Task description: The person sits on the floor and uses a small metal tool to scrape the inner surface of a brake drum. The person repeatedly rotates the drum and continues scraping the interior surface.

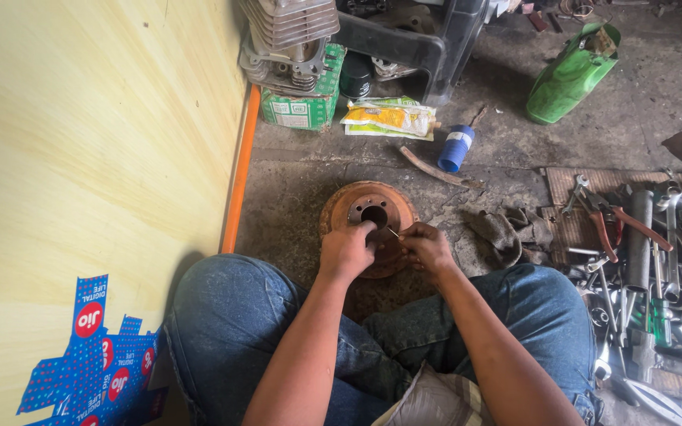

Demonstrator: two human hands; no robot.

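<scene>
A rusty round brake drum (357, 202) lies flat on the concrete floor between my knees, its centre hole and bolt holes facing up. My left hand (346, 251) rests on the drum's near rim with fingers curled. My right hand (428, 246) is beside it, fingers pinched on a small thin metal pin (393, 233) that spans between the two hands. Both hands meet over the drum's near right edge. What lies under my palms is hidden.
A yellow panel with an orange strip (240, 170) closes off the left. A heap of pliers and wrenches (641, 260) lies at the right beside a dirty rag (507, 229). A blue tube (455, 147), yellow packet (388, 118), engine cylinder (290, 31) and green fairing (571, 72) sit beyond.
</scene>
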